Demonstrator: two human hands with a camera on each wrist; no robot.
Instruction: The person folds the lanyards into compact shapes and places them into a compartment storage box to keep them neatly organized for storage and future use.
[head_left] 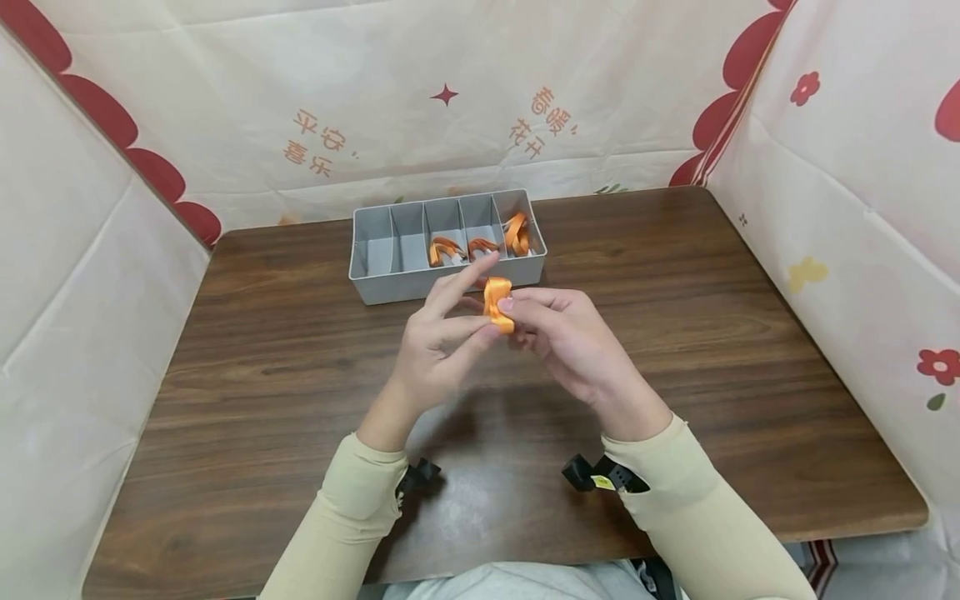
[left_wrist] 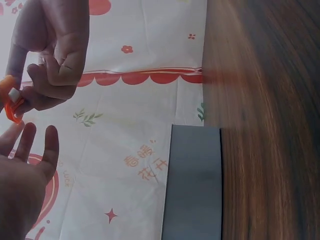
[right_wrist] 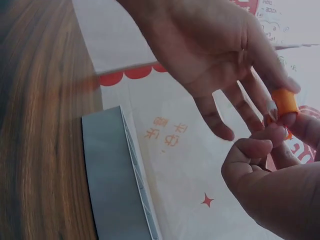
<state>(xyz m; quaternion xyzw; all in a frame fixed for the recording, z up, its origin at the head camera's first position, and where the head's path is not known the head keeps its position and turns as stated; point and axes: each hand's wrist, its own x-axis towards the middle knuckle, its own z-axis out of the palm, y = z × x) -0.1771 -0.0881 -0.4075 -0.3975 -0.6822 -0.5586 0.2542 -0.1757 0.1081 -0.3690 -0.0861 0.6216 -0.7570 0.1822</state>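
Note:
Above the table, in the middle of the head view, both hands hold a loop of folded, shiny orange ribbon (head_left: pixel 497 302). My left hand (head_left: pixel 442 337) pinches it from the left, with the index finger stretched past it. From the right, my right hand (head_left: pixel 573 337) grips it between thumb and fingers. In the right wrist view the orange ribbon (right_wrist: pixel 285 102) lies against the left thumb, and a small whitish piece shows beside it. At the left edge of the left wrist view the ribbon (left_wrist: pixel 9 97) is partly cut off.
Behind the hands stands a grey divided box (head_left: pixel 390 287) on the brown wooden table (head_left: pixel 262 375). Its three right compartments hold orange ribbons (head_left: pixel 517 235) with whitish parts. White printed cloth (head_left: pixel 442 50) hangs along the back and sides.

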